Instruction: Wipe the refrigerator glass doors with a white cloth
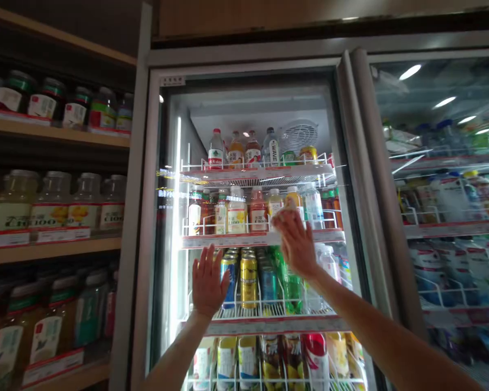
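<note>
I face a drinks fridge with a glass door (175, 163). My left hand (207, 282) lies flat on the glass with its fingers spread, in front of the shelf of cans (248, 279). My right hand (295, 241) is higher and to the right, level with the bottle shelf (236, 214). It presses a small pale cloth (280, 213) against the glass; only the cloth's edge shows past the fingertips. Both forearms reach up from the lower edge of the view.
A second glass-door fridge (452, 217) with bottles stands to the right. Wooden shelves (52, 247) of jars and bottles with price strips line the left side. The lit fridge holds several wire shelves of bottles and cans, with a fan grille (297, 134) at the top.
</note>
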The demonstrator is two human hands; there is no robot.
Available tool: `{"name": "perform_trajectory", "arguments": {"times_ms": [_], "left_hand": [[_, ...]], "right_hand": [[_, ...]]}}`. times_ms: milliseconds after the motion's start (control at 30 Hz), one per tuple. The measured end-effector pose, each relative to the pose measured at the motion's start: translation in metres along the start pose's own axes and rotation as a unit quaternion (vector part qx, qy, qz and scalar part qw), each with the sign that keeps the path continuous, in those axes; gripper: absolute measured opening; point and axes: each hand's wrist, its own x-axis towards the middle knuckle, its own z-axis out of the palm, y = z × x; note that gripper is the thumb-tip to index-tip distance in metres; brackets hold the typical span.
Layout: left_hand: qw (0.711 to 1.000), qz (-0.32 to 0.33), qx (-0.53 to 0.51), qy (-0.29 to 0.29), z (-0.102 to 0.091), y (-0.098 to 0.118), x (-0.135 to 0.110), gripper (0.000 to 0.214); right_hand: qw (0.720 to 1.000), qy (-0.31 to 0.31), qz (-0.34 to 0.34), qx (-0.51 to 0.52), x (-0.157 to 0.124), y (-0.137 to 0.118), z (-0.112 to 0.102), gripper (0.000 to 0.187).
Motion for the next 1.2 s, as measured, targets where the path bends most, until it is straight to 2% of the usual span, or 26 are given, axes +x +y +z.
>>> {"name": "perform_trajectory", "arguments": {"times_ms": [67,167,200,233,300,367,433,467,500,567,600,667,733,800,833,933,1000,1067,1133,1167,1200], "left_hand": [[0.999,-0.042,-0.026,0.010,-0.002,0.011,0.009,0.047],[0.978,-0.159,-0.128,0.051,-0.006,0.047,0.040,0.034],[0.964,-0.175,-0.190,0.065,-0.007,0.062,0.052,0.031],[0.947,-0.182,-0.255,0.067,-0.007,0.076,0.064,0.028],[0.913,-0.186,-0.361,0.035,-0.007,0.098,0.081,0.026],[0.886,-0.204,-0.415,0.008,-0.005,0.108,0.089,0.025],[0.879,-0.213,-0.426,0.001,-0.004,0.112,0.090,0.025],[0.884,-0.211,-0.418,0.000,-0.004,0.112,0.090,0.025],[0.893,-0.207,-0.401,-0.002,-0.003,0.114,0.090,0.024],[0.919,-0.203,-0.338,-0.006,-0.001,0.120,0.094,0.024],[0.932,-0.202,-0.300,-0.004,0.001,0.126,0.097,0.025],[0.956,-0.178,-0.234,0.007,0.008,0.139,0.103,0.032],[0.974,-0.119,-0.193,0.022,0.018,0.147,0.106,0.038],[0.984,-0.049,-0.170,0.029,0.026,0.143,0.103,0.042],[0.987,-0.022,-0.159,0.028,0.029,0.134,0.100,0.045],[0.992,0.031,-0.120,0.010,0.029,0.083,0.091,0.050],[0.996,0.018,-0.087,0.012,0.022,0.042,0.086,0.050],[0.995,-0.067,-0.053,0.046,0.016,0.016,0.083,0.053],[0.988,-0.131,-0.043,0.073,0.014,0.020,0.078,0.057],[0.987,-0.130,-0.052,0.074,0.016,0.034,0.075,0.059],[0.992,-0.088,-0.070,0.063,0.019,0.054,0.073,0.060]], "right_hand": [[0.995,-0.065,-0.075,0.025,-0.012,-0.026,0.002,0.058],[0.988,-0.107,-0.100,0.047,-0.019,-0.046,0.003,0.060],[0.986,-0.115,-0.109,0.057,-0.019,-0.047,0.002,0.060],[0.982,-0.125,-0.124,0.070,-0.019,-0.046,0.000,0.059],[0.970,-0.147,-0.165,0.101,-0.019,-0.035,-0.009,0.054],[0.955,-0.161,-0.213,0.131,-0.023,-0.014,-0.023,0.046],[0.950,-0.139,-0.239,0.144,-0.026,0.015,-0.036,0.041],[0.958,-0.106,-0.229,0.138,-0.027,0.030,-0.041,0.040],[0.973,-0.065,-0.187,0.116,-0.026,0.045,-0.043,0.039],[0.997,0.008,-0.058,0.043,-0.019,0.069,-0.041,0.042],[1.000,0.028,0.000,0.005,-0.015,0.076,-0.036,0.044],[0.996,0.036,0.063,-0.057,-0.008,0.082,-0.024,0.050],[0.993,0.024,0.066,-0.094,-0.006,0.082,-0.012,0.055],[0.993,0.022,0.050,-0.109,-0.008,0.080,-0.006,0.057],[0.993,0.024,0.044,-0.108,-0.009,0.079,-0.005,0.057],[0.995,0.034,0.036,-0.092,-0.013,0.080,-0.008,0.056],[0.995,0.046,0.039,-0.082,-0.014,0.080,-0.008,0.055],[0.994,0.054,0.044,-0.080,-0.013,0.079,-0.008,0.055],[0.993,0.053,0.054,-0.086,-0.013,0.076,-0.006,0.055],[0.993,0.052,0.059,-0.090,-0.013,0.075,-0.006,0.054],[0.992,0.051,0.063,-0.094,-0.013,0.074,-0.006,0.052]]}}
